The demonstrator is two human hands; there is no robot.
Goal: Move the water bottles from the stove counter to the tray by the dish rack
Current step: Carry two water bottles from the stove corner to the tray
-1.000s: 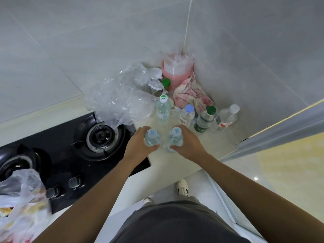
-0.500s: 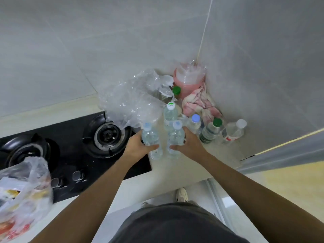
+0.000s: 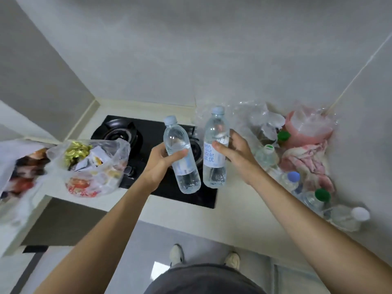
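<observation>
Your left hand (image 3: pixel 158 164) gripped one water bottle (image 3: pixel 182 154) and your right hand (image 3: pixel 233 153) gripped another bottle (image 3: pixel 215 149), both held upright above the black stove (image 3: pixel 146 134). More bottles (image 3: pixel 316 197) stood on the bench (image 3: pixel 244 209) at your right, beside a pink cloth (image 3: pixel 307 164).

Pale tiled walls (image 3: pixel 191 49), cream counter (image 3: pixel 239 209), black hob (image 3: pixel 148 132), grey floor (image 3: pixel 131 257).

Two bottles (image 3: pixel 182 158) (image 3: pixel 215 149) are up in the air above the stove (image 3: pixel 148 132), side by side. The stove sits in the worktop (image 3: pixel 233 209). A bag (image 3: pixel 93 166) lies left of it. More bottles (image 3: pixel 314 194) stand on the right, with a cloth (image 3: pixel 307 162) behind them.
</observation>
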